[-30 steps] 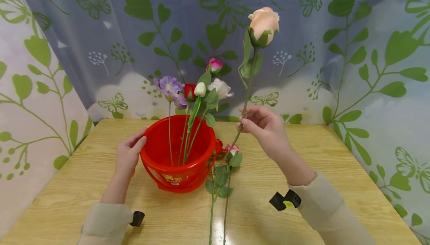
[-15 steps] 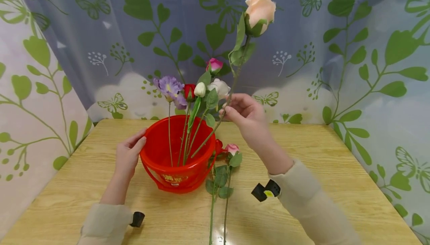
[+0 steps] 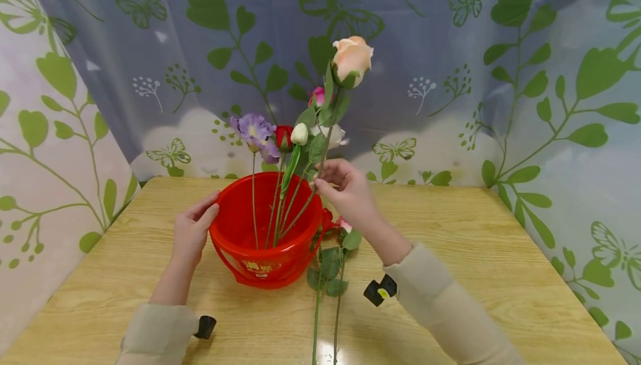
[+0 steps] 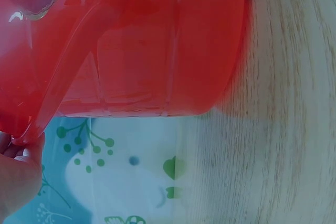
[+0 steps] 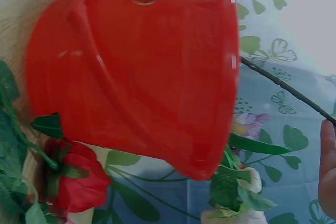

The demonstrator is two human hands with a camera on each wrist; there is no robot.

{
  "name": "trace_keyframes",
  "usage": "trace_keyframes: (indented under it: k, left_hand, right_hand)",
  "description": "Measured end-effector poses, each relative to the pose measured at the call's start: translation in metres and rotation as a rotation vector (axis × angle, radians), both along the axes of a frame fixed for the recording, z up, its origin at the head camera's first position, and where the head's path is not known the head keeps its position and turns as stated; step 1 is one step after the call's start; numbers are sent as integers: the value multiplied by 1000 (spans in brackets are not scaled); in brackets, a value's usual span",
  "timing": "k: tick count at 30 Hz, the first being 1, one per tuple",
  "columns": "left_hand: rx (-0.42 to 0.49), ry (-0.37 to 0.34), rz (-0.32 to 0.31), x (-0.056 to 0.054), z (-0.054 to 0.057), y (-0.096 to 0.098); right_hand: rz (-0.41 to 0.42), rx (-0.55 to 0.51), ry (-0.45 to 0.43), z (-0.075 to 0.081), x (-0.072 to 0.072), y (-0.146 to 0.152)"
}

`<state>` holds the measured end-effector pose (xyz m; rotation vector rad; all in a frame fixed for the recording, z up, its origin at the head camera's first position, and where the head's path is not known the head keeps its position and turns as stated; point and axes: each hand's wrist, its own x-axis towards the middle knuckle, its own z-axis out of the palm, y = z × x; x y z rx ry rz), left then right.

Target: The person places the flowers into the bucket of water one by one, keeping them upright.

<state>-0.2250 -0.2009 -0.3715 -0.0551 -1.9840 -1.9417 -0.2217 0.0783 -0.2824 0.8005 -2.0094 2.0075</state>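
Observation:
My left hand point(image 3: 192, 228) grips the left rim of a red bucket point(image 3: 265, 267), thumb and fingers pinching its edge; the left wrist view catches the fingers at the rim beside the bucket's handle point(image 4: 79, 35). Over the right rim, my right hand point(image 3: 350, 195) pinches the stem of a peach rose point(image 3: 353, 59). That stem slants down into the bucket, its lower end among the other stems. Inside stand a purple flower point(image 3: 252, 131), a red rose point(image 3: 284, 138), a white tulip point(image 3: 299, 134), a pink rose point(image 3: 317, 97) and a white rose point(image 3: 335, 136), partly behind the peach rose's stem.
Right of the bucket, a red rose point(image 5: 79, 177) and a pink rose point(image 3: 344, 224) lie on the wooden table point(image 3: 450, 276), their leafy stems running toward the front edge. A patterned curtain point(image 3: 425, 31) hangs behind the table.
The peach rose has moved left and then down, its stem end going from outside the bucket to inside it, with the right hand following. The left hand and bucket have stayed put.

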Motion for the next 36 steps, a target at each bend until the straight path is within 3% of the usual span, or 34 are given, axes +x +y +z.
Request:
trace_keyframes:
  k: [6, 14, 19, 25, 36]
  left_hand:
    - [23, 13, -8, -1, -1, 0]
    - [-3, 1, 2, 0, 1, 1]
    - [-8, 1, -3, 0, 0, 1]
    - [-5, 5, 2, 0, 0, 1]
    - [12, 9, -4, 1, 1, 1]
  right_hand:
    - [-26, 122, -26, -19, -4, -5]
    - [-48, 251, 9, -29, 1, -14]
    - [-90, 347, 44, -42, -4, -17]
    - [-116, 419, 71, -44, -3, -20]
    - [-144, 518, 5, -44, -5, -26]
